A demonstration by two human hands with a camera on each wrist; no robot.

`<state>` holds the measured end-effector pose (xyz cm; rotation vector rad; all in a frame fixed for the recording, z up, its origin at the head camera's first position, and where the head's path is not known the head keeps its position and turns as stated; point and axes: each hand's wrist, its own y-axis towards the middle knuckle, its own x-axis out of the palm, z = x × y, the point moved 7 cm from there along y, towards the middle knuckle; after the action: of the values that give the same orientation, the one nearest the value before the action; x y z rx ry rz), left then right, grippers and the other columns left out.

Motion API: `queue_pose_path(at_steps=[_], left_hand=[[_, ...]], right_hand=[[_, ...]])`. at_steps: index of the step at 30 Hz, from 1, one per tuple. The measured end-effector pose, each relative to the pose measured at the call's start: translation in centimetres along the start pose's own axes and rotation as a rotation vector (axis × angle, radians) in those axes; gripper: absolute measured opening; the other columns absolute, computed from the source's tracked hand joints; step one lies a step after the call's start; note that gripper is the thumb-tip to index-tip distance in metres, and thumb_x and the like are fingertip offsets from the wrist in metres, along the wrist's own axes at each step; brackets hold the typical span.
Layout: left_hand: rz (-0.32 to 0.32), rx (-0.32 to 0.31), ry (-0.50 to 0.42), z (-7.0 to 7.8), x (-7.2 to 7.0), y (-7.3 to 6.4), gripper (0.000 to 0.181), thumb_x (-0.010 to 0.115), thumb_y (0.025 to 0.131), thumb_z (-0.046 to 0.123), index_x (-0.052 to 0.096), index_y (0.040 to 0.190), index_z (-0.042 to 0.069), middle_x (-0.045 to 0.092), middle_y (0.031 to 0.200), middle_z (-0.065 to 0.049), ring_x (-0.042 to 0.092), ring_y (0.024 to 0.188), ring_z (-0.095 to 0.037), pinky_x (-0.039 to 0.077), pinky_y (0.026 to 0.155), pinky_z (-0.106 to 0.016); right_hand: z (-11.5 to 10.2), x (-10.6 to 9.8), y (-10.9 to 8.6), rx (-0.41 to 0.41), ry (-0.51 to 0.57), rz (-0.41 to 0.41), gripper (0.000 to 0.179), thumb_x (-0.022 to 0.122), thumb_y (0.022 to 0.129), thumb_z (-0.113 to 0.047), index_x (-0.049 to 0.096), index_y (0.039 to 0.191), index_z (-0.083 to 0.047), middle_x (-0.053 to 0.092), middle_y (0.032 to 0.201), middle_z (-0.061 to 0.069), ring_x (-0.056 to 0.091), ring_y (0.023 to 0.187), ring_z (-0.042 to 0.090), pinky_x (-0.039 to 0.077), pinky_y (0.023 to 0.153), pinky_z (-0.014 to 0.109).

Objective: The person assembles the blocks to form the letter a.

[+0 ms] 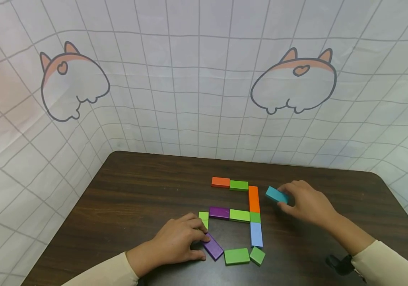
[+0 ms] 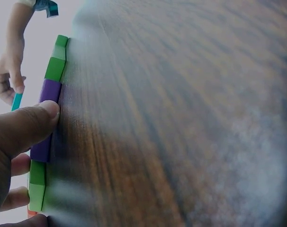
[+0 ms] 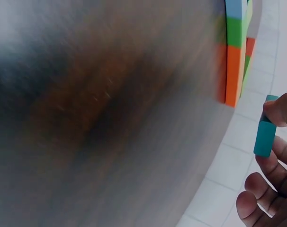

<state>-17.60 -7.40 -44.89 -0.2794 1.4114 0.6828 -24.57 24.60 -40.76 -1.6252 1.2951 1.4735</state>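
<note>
Between the thumb and fingers of my right hand (image 1: 307, 200), a teal block (image 1: 276, 194) is pinched above the table, right of the orange block (image 1: 254, 199). The right wrist view shows the teal block (image 3: 265, 138) between thumb and finger, the other fingers curled loosely. My left hand (image 1: 180, 239) is on a purple block (image 1: 213, 247) lying aslant, thumb at its near side and fingers over its upper end. In the left wrist view the thumb overlaps this purple block (image 2: 49, 90). A lime block (image 1: 203, 219) touches its far end, partly hidden by the fingers.
Blocks form an outline on the dark wooden table (image 1: 146, 186): red (image 1: 220, 182), green (image 1: 239, 185), dark purple (image 1: 219, 213), lime (image 1: 239, 215), light blue (image 1: 256, 234), a larger green block (image 1: 236, 256) and a tilted small green one (image 1: 257, 256). White gridded curtain (image 1: 189, 79) surrounds the table.
</note>
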Motion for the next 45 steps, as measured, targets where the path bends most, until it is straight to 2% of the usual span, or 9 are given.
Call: queue_pose_path(at_steps=[15,28,39,45], left_hand=[[0.000,-0.005,0.003,0.1,-0.1,0.1,0.037,0.086,0.078,0.053,0.081,0.108,0.030,0.065,0.110,0.015,0.056,0.107,-0.007,0.047,0.059,-0.020],[0.002,-0.011,-0.001,0.0,-0.1,0.2,0.038,0.086,0.078,0.052,0.081,0.109,0.030,0.065,0.110,0.015,0.056,0.108,-0.007,0.047,0.060,-0.021],[0.011,-0.004,-0.005,0.1,-0.2,0.2,0.037,0.086,0.078,0.052,0.081,0.108,0.031,0.065,0.110,0.015,0.056,0.108,-0.007,0.047,0.060,-0.020],[0.006,-0.010,-0.007,0.1,-0.3,0.2,0.037,0.085,0.079,0.052,0.081,0.108,0.031,0.065,0.110,0.016,0.056,0.109,-0.007,0.048,0.061,-0.021]], right_hand=[[-2.5,0.0,-4.4,-0.026,0.016,0.024,0.037,0.087,0.079,-0.029,0.072,0.110,-0.016,0.065,0.104,-0.002,0.054,0.086,0.013,0.046,0.055,0.024],[-4.2,0.3,-6.8,-0.084,0.014,0.025,0.036,0.090,0.075,-0.032,0.071,0.105,-0.021,0.060,0.097,-0.012,0.047,0.081,0.004,0.046,0.057,0.021],[-4.6,1.4,-8.6,-0.046,0.084,-0.114,0.033,0.087,0.080,-0.035,0.068,0.104,-0.025,0.058,0.101,-0.012,0.047,0.082,0.002,0.048,0.061,0.023],[-4.7,2.1,-9.5,-0.064,0.131,-0.158,0.031,0.085,0.082,-0.036,0.066,0.105,-0.027,0.052,0.097,-0.017,0.045,0.080,-0.003,0.048,0.062,0.023]])
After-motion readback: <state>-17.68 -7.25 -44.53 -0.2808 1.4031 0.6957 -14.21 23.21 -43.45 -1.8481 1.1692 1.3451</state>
